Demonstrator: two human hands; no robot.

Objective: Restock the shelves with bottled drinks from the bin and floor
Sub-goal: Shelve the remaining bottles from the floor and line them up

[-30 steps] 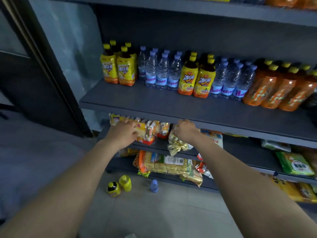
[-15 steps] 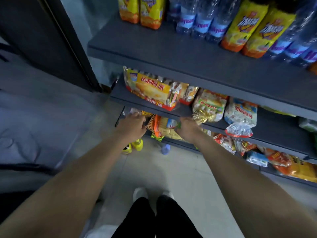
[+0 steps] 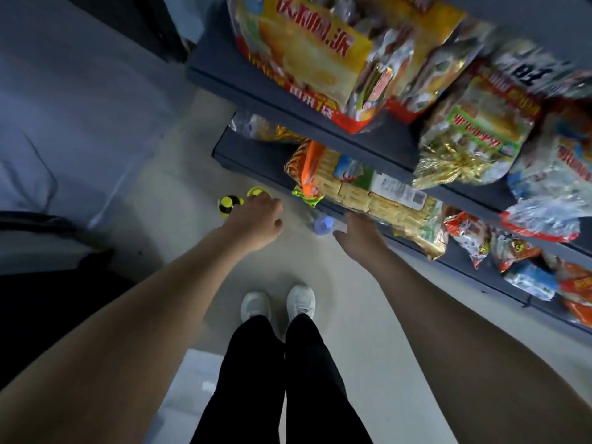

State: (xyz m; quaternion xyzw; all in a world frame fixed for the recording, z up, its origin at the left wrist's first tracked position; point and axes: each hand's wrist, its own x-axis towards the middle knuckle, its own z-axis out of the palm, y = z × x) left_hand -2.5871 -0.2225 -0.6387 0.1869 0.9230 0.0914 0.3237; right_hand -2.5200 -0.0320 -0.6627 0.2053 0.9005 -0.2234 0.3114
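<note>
- Left hand (image 3: 256, 222): fingers loosely curled, holding nothing, over the yellow-capped bottles (image 3: 230, 204) on the floor (image 3: 320, 270).
- Right hand (image 3: 362, 235): fingers spread, empty, just beside the blue-capped bottle (image 3: 323, 224); likely one pickup per hand.
- Bottom shelf (image 3: 250, 153) alongside carries snack packs (image 3: 368, 193).

Light is dim, bluish and even, with no hard shadows. The floor (image 3: 368, 315) is the palest patch; the lower left corner falls to near black. Bags (image 3: 307, 56) at the top are smeared by motion blur, their print hard to read, while the bottles (image 3: 229, 203) look sharper. Wide-angle distortion bows the shelf (image 3: 272, 100) edge and stretches both arms (image 3: 128, 331) toward the corners.
</note>
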